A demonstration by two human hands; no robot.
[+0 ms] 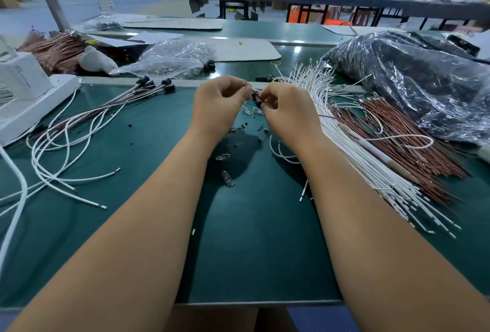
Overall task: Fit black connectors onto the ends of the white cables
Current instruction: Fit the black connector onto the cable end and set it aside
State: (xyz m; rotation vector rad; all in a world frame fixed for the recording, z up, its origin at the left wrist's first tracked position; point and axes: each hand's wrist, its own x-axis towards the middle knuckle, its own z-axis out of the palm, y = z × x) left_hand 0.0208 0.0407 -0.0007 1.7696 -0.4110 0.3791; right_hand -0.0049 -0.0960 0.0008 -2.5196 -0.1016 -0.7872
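Both hands meet above the middle of the green table [252, 252]. My left hand [220, 103] pinches a thin wire end with curled fingers. My right hand [287, 111] pinches a small black connector [256, 99] that sits between the two hands. A white cable [281, 155] curls out from under my right wrist. To the right lies a fanned bundle of bare white cables [352, 151]. On the left lie cables with black connectors fitted [153, 84]. Small black bits [240, 128] are scattered on the mat below the hands.
Brown wires [397, 143] lie beside the white bundle. A large bag of black parts [413, 77] fills the right. A clear bag [172, 58] sits behind, a white device [23, 88] at the left. Small glass bulbs [228, 178] lie on the mat.
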